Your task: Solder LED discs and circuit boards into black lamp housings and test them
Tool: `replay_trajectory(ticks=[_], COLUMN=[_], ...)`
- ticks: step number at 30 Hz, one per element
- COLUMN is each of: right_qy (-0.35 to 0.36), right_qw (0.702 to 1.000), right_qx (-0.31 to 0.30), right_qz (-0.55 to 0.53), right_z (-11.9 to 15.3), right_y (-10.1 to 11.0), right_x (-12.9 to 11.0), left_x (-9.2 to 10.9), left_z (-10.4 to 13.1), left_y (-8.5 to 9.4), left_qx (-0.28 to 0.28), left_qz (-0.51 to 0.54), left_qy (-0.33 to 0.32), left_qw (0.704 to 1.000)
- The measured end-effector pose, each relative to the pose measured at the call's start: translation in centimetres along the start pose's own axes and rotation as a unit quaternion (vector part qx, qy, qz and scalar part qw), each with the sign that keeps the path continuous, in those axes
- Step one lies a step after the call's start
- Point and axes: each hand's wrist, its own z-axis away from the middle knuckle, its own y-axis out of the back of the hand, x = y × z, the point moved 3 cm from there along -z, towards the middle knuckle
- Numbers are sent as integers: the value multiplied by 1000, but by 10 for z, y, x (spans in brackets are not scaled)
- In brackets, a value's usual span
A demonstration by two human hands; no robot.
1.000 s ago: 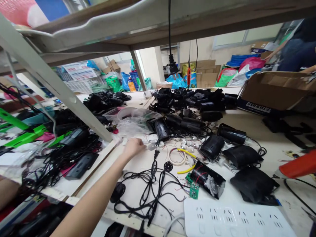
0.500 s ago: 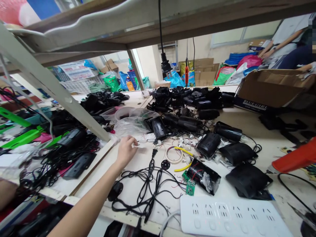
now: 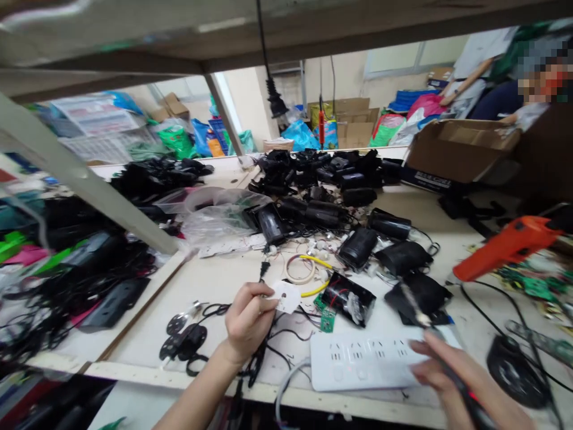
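Note:
Between its thumb and fingers, my left hand point(image 3: 251, 316) pinches a small white piece point(image 3: 287, 297) with a dark hole in it, held above the black cables. At the lower right, my right hand point(image 3: 461, 376) is wrapped round a dark pen-like tool point(image 3: 452, 379) with a red light on its body; its metal tip points up and left and is blurred. The hand is over the right end of a white power strip point(image 3: 358, 373). An opened black housing point(image 3: 351, 298) with a green circuit board point(image 3: 327, 321) lies behind the strip.
Black housings point(image 3: 358, 248) and dark parts point(image 3: 313, 170) cover the middle and back. An orange tool point(image 3: 505, 248) stands at the right. A cardboard box point(image 3: 456, 149) is behind. A slanted post point(image 3: 89, 179) crosses the left; a plug point(image 3: 275, 98) hangs overhead.
My left hand has come nearer and right, now with the white piece clearly in it. My right hand has entered at the lower right with the dark tool. The view has shifted somewhat.

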Motion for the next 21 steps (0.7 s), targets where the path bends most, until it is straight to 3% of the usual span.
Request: replay_trajectory(ticks=[2, 5, 9, 12, 14, 16, 18, 21], right_qy=[67, 47, -9, -23, -26, -40, -58, -76], right_qw=[996, 990, 993, 998, 999, 998, 997, 996], right_qx=[-57, -128, -103, -58, -38, -22, -10, -4], right_qz=[4, -33, -48, -12, 17, 35, 41, 36], right_z=[-5, -15, -16, -11, -7, -5, -3, -3], right_y=[-19, -40, -38, -24, -16, -11, -10, -14], right_x=[-20, -33, -31, -22, -14, -8, -4, -3], left_x=[25, 59, 87, 88, 79, 69, 64, 74], left_z=[-1, 0, -3, -9, -13, -12, -5, 8], left_y=[-18, -43, -63, -71, -74, -80, -88, -100], left_qx=[-37, -91, -132, -167, -179, -201, -240, -296], left_qz=[68, 183, 242, 235, 230, 239, 281, 379], left_qy=[-5, -10, -48, -48, 19, 133, 265, 408], left_qw=[997, 979, 960, 956, 956, 941, 891, 776])
